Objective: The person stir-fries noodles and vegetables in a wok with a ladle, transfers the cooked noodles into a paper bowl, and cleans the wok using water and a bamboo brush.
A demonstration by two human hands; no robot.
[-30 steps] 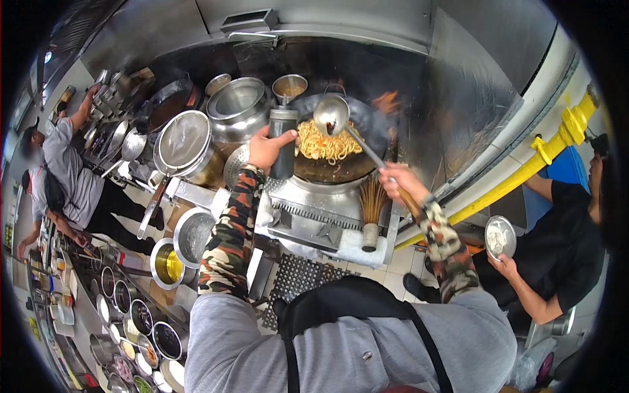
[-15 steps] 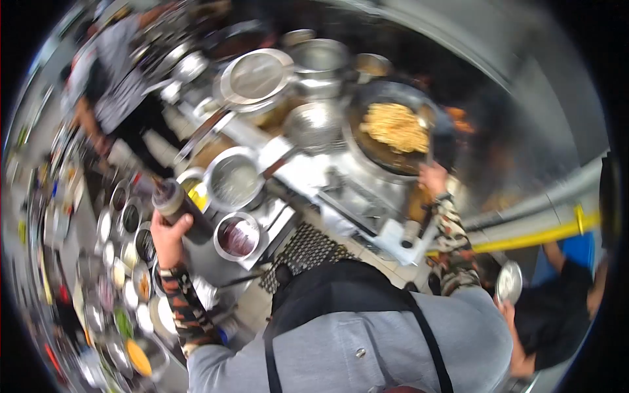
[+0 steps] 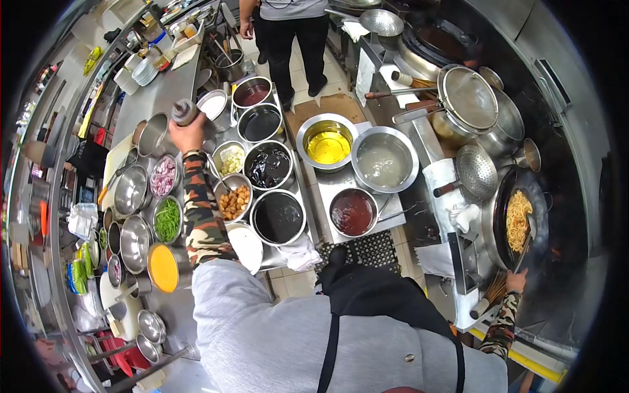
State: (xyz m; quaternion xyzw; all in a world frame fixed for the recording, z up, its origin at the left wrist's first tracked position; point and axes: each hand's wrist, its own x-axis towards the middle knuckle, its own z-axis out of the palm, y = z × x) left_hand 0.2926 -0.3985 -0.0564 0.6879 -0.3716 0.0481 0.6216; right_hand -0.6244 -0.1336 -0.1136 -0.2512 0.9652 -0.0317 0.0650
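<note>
1. Well left of the oil pot (image 3: 302,144), on the steel counter (image 3: 175,314), are orange liquid (image 3: 163,267), chopped onion (image 3: 164,175) and cut greens (image 3: 168,221), each in its own container.
2. Nearer the oil pot, yet left of it, the left hand (image 3: 188,134) has its grip wrapped around a bottle (image 3: 185,112); how full it is, I cannot tell.
3. Just left of the oil pot, black sauce (image 3: 269,164) fills several pots.
4. Immediately right of the oil pot sits cloudy liquid (image 3: 383,160) in a wide pot.
5. Well right of the oil pot and closer to the wearer, noodles (image 3: 518,211) lie in the wok (image 3: 540,191); the right hand (image 3: 516,281) has its grip closed on the ladle (image 3: 525,249), whose head is against them.
</note>
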